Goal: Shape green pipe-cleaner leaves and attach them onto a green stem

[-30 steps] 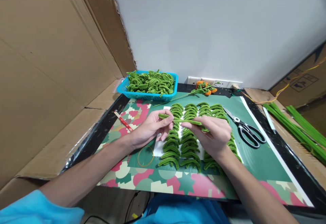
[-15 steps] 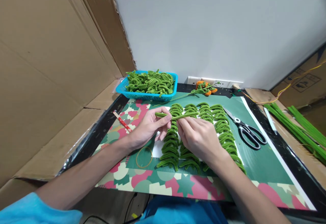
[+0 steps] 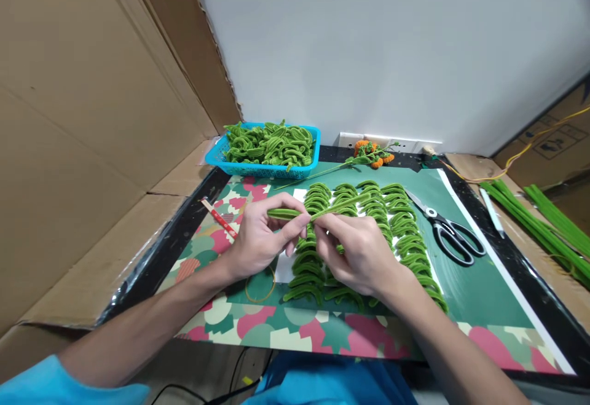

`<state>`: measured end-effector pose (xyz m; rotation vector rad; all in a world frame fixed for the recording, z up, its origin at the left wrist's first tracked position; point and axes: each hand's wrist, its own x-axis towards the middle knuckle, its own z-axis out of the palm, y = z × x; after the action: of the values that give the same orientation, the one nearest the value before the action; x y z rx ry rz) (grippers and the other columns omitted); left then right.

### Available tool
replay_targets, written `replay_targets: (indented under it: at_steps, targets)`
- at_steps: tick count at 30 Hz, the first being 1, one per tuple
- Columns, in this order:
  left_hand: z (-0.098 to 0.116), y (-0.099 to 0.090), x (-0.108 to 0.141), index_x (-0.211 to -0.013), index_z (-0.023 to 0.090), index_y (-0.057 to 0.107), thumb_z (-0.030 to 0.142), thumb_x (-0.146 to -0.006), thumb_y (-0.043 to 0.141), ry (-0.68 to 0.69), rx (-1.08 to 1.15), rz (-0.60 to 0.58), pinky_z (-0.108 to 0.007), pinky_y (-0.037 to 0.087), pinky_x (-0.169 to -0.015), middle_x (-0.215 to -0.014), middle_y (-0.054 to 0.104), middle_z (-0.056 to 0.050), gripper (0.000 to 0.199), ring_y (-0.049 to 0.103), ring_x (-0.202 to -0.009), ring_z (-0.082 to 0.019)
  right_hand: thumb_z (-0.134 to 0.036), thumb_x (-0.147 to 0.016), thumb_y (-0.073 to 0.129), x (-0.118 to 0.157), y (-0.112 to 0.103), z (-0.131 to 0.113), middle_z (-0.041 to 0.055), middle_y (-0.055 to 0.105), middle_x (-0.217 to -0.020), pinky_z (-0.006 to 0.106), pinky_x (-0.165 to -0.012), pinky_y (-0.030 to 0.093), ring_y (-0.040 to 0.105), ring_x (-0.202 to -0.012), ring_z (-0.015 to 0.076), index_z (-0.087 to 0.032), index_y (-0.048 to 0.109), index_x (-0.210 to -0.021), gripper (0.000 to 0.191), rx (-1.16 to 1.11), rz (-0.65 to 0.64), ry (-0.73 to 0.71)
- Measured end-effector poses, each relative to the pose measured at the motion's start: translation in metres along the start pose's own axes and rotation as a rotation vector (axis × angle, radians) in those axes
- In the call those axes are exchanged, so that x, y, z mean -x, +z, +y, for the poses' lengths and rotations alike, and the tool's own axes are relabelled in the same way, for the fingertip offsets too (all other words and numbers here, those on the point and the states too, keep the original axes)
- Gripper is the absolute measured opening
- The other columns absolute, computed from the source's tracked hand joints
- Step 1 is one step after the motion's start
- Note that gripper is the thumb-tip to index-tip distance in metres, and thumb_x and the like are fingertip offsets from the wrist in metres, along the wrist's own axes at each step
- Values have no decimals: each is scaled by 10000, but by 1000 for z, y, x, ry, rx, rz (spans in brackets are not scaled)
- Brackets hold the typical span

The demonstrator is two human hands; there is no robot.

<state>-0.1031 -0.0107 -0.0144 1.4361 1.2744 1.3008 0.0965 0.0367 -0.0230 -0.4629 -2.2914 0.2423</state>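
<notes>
Green fuzzy pipe cleaners [image 3: 343, 206] stretch between my two hands above the table. At their left part, my left hand [image 3: 263, 238] is closed, gripping them between thumb and fingers. My right hand [image 3: 362, 250] pinches them near the middle, close to my left fingertips; its fingers hide part of them. Their right ends spread slightly apart. Beneath my hands, curved green pipe-cleaner pieces [image 3: 308, 273] lie in several columns on white paper [image 3: 283, 270]. A thin rubber band [image 3: 247, 294] lies below my left wrist.
A blue basket [image 3: 262, 171] of curled green pieces stands at the back, beside an orange flower stem [image 3: 364, 158]. Scissors [image 3: 454, 239], a white pen-like tool [image 3: 492, 213] and long green stems [image 3: 530, 227] are on the right. A red-and-white strip [image 3: 221, 219] lies left. Cardboard [image 3: 92, 147] walls the left side.
My hands have come closer together, the right moving slightly left along the pipe cleaners. Their right ends now fan apart and point more upward.
</notes>
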Motion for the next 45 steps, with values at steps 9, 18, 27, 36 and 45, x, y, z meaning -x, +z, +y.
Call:
replay_targets:
  at_steps: [9,18,27,36,45]
  targets:
    - [-8,-7,-11,-896,180,647,455,-931,819,-177,162,-157,-140,384,-348,-601,666,41,327,536,-369,-63,-120,-1093,455,5,-2,10,14,702,-718,298,-588,331,601,-575,140,-176,655,-914,273,187,-17,-45]
    - [-5,-3,-8,-921,162,637,432,-875,871,-194,116,-163,-135,422,-378,-598,665,45,360,554,-398,-67,-155,-1051,574,2,1,4,-22,622,-547,326,-585,308,538,-478,131,-199,599,-659,395,373,86,-59]
    - [-2,0,-5,-875,152,686,347,-905,812,-61,-117,-170,-155,439,-452,-688,673,23,234,577,-508,-73,-161,-886,621,4,3,-1,-13,654,-542,323,-588,299,557,-465,129,-200,604,-621,268,267,22,80]
    - [-6,4,3,-890,148,716,290,-967,706,114,-281,-164,-206,548,-629,-829,746,-39,162,709,-730,-148,-227,-797,692,3,5,-8,-7,696,-540,305,-529,228,641,-469,160,-209,639,-608,197,154,-92,303]
    - [-19,2,-9,-953,183,657,497,-932,802,-182,122,-124,-155,285,-391,-555,467,88,347,409,-436,-58,-246,-974,689,5,7,2,-30,717,-604,292,-552,323,651,-510,128,-208,695,-740,237,244,124,180]
